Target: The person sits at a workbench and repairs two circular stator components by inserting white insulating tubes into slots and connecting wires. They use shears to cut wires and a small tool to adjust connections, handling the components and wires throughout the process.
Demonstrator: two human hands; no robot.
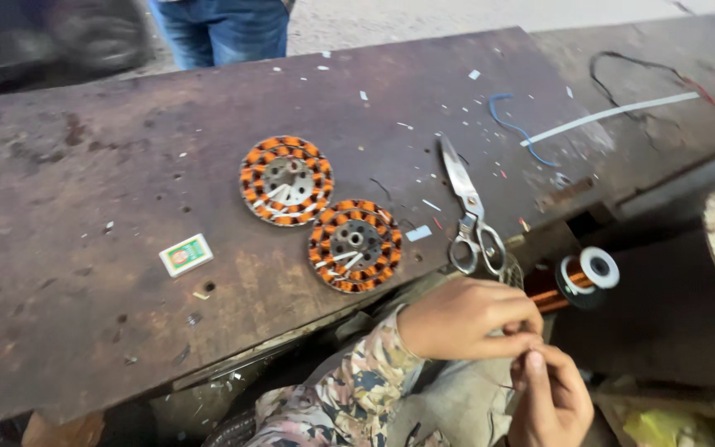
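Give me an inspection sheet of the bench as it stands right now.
Surface: worn brown workbench, stained, holed.
Job's things: thin wire pinched between both hands; copper wire spool beside them.
Clutter: two wound stator discs, touching; scissors; small green-white box; white scraps.
Grippers: left hand and right hand meet fingertip to fingertip below the bench edge.
Cables: blue wire, black-red lead, white strip.
Surroundings: a person in jeans behind the bench.

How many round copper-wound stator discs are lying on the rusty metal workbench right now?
2. One round copper-wound stator disc lies mid-bench; the second disc touches it, nearer the front edge, left of the steel scissors. None appear hidden.
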